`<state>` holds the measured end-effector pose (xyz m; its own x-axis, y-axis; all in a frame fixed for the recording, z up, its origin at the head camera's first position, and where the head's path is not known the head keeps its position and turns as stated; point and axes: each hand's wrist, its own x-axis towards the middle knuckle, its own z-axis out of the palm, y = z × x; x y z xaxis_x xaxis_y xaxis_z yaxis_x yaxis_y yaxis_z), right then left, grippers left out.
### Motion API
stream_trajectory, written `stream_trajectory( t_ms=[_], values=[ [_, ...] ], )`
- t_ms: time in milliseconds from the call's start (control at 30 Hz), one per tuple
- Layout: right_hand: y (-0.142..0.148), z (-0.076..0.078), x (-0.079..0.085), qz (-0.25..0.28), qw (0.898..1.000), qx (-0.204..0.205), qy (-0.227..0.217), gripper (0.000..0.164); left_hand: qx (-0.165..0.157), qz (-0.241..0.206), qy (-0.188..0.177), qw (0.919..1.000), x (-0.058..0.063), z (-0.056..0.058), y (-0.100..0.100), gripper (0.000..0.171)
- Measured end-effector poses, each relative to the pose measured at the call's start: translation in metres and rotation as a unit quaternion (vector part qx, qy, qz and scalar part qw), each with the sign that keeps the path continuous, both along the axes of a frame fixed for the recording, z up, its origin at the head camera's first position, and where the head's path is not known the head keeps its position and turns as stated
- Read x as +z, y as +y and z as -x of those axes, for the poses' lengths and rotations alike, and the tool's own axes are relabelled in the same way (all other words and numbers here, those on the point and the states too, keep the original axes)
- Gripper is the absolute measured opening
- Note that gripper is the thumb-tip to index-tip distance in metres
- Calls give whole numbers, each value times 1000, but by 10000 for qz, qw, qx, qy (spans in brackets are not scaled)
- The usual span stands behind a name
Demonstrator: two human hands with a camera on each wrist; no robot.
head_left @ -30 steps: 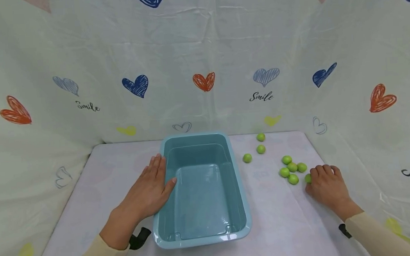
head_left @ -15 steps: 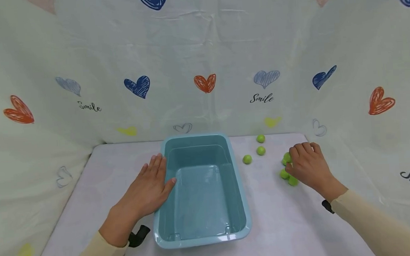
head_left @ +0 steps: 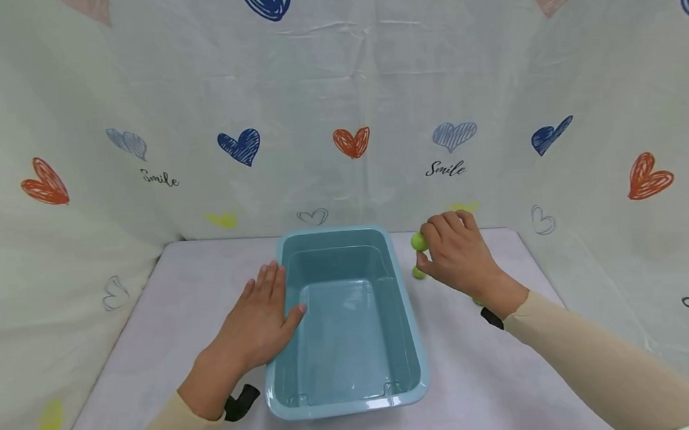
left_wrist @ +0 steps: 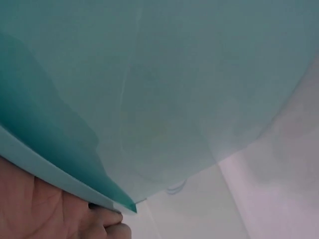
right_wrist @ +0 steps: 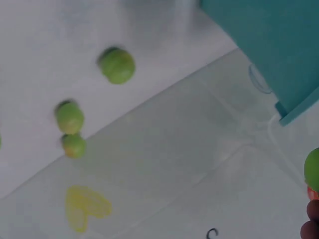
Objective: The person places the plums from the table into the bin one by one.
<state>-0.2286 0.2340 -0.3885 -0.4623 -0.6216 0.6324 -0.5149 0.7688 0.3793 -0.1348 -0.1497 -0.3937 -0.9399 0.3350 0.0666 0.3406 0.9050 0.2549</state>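
A light blue plastic basin [head_left: 420, 361] stands on the table with nothing inside. My left hand [head_left: 256, 316] lies with straight fingers along its left rim, thumb reaching over the edge. Between thumb and fingertips my right hand [head_left: 456, 254] pinches a small round green fruit [head_left: 419, 241], to the right of the basin's far corner. Under that hand a second green fruit [head_left: 418, 273] shows on the table. The right wrist view has three loose fruits, one nearer the basin [right_wrist: 117, 66] and two close together [right_wrist: 70, 118]. The right forearm hides most others.
The table [head_left: 205, 263] has a pale cloth. Behind and at the sides hangs a white sheet [head_left: 289, 80] printed with hearts and "Smile". Part of another green fruit [head_left: 477, 301] peeks out by the right wrist. The basin's outer wall [left_wrist: 174, 89] fills most of the left wrist view.
My right hand has moved left and away from me, from the fruits at the right table edge toward the basin, carrying one fruit. The left hand has stayed on the rim.
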Motion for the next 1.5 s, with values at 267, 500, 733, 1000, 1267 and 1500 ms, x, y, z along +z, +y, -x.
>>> stream_trajectory(
  t_ms=[267,500,733,1000,1267,1500],
  values=[
    [-62,-6,18,-324,9947,942,-272,31,9,-19,34,10000,1,-2,0,80],
    [-99,-14,16,-1292,9739,1663,-850,23,-83,-10,30,10000,1,0,1,80],
    [-121,-16,3,-1728,9586,2008,-1045,23,-56,65,76,9999,0,2,2,80],
    [-128,-16,-6,-1869,9558,1954,-1155,28,-34,123,82,9999,0,1,2,81],
    [-127,-15,-15,-1852,9514,1900,-1563,29,-23,294,96,9995,3,0,3,81],
    [-128,-13,-22,-1752,9501,1894,-1752,29,-21,331,104,9994,2,1,4,81]
  ],
)
